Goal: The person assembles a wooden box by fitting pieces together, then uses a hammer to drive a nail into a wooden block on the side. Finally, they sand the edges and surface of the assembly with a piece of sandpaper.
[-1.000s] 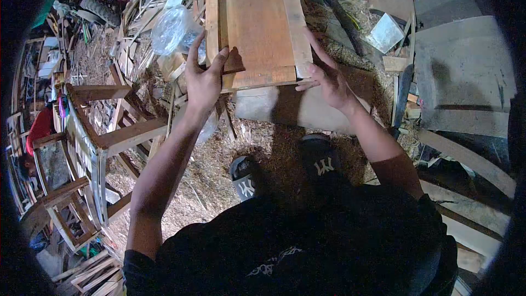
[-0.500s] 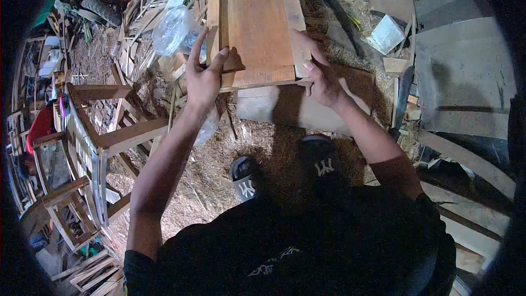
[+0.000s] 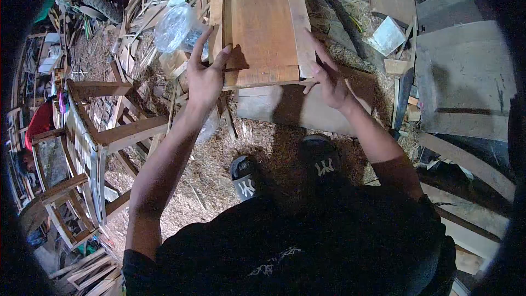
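A framed wooden panel [image 3: 262, 30], with a flat reddish-brown centre and raised border strips, is held up in front of me. My left hand [image 3: 206, 79] grips its left border near the lower corner, thumb on the front face and index finger stretched up along the edge. On the opposite side, my right hand [image 3: 332, 85] holds the lower right corner, with the thumb on the border and other fingers partly hidden at the edge. Below the panel lies a pale board [image 3: 257, 107], partly in shadow.
Wooden frames like chair or stool parts [image 3: 137, 131] stand at my left. A clear plastic bag [image 3: 174, 28] lies behind my left hand. Large curved boards [image 3: 476, 82] lean at the right. Sawdust and wood scraps cover the floor around my sandals [image 3: 246, 182]. A person in red [image 3: 39, 126] is at far left.
The panel has shifted very slightly right and tilted a little. My right-hand fingers have moved slightly along its corner. Both hands keep hold of it.
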`<action>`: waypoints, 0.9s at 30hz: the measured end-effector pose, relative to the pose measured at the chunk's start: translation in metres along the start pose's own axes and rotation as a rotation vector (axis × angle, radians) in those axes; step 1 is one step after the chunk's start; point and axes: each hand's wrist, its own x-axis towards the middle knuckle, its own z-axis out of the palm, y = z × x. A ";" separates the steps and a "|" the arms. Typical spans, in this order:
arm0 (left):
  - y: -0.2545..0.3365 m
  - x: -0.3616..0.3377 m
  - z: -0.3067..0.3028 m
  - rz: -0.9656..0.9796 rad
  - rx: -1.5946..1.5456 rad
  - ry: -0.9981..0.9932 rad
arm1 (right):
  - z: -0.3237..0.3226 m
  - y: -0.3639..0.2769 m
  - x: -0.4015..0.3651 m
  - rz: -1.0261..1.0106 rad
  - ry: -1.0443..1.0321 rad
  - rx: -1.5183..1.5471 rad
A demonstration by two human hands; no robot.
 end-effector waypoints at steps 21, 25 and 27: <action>-0.007 0.007 -0.009 -0.119 0.000 -0.011 | -0.004 -0.007 -0.006 -0.103 -0.098 -0.303; 0.011 0.023 -0.020 -0.337 -0.207 -0.240 | -0.011 -0.020 -0.006 -0.030 -0.125 -0.147; 0.026 0.024 -0.021 -0.325 -0.067 -0.187 | -0.016 -0.042 -0.003 0.000 -0.129 -0.157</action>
